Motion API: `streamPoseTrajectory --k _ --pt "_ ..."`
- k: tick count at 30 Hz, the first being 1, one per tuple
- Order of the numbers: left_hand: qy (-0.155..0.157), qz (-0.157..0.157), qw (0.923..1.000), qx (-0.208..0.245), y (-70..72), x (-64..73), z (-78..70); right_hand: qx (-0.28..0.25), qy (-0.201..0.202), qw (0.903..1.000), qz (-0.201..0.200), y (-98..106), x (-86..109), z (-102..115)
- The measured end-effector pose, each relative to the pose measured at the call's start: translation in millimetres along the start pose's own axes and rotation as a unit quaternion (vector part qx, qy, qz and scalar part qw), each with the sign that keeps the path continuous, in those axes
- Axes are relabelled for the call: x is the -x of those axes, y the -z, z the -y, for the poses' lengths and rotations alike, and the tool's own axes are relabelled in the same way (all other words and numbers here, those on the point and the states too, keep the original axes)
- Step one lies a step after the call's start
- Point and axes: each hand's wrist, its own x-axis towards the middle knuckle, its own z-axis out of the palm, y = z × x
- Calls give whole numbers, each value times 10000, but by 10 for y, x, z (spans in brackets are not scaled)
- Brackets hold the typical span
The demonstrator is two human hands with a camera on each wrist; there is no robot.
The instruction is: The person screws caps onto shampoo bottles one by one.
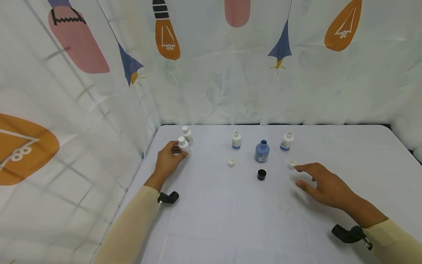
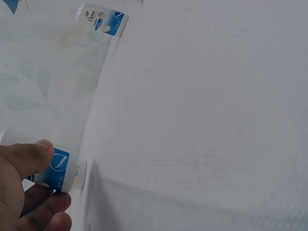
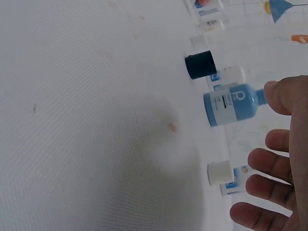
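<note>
At the far left of the table my left hand (image 1: 169, 159) grips a small white bottle (image 1: 184, 145) with a white cap between thumb and fingers. The left wrist view shows the blue label of this bottle (image 2: 60, 169) beside the thumb. Right behind it stands a second white-capped bottle (image 1: 188, 135). My right hand (image 1: 329, 185) hovers over the right side, fingers spread and holding nothing. Its index fingertip is right at a loose white cap (image 1: 291, 164). In the right wrist view, this white cap (image 3: 220, 173) sits on the cloth beyond the fingers.
An uncapped blue bottle (image 1: 262, 151) stands mid-table, a black cap (image 1: 261, 174) in front of it. Uncapped white bottles stand to its left (image 1: 236, 140) and right (image 1: 286, 142). Another white cap (image 1: 232, 162) lies before the left one. A printed curtain (image 1: 211, 73) hangs behind the table.
</note>
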Motion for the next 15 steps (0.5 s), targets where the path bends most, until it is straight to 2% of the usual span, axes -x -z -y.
streamPoseTrajectory --k 15 --pt "186 -14 9998 -73 -30 -59 37 11 -30 10000 -13 1 16 -33"
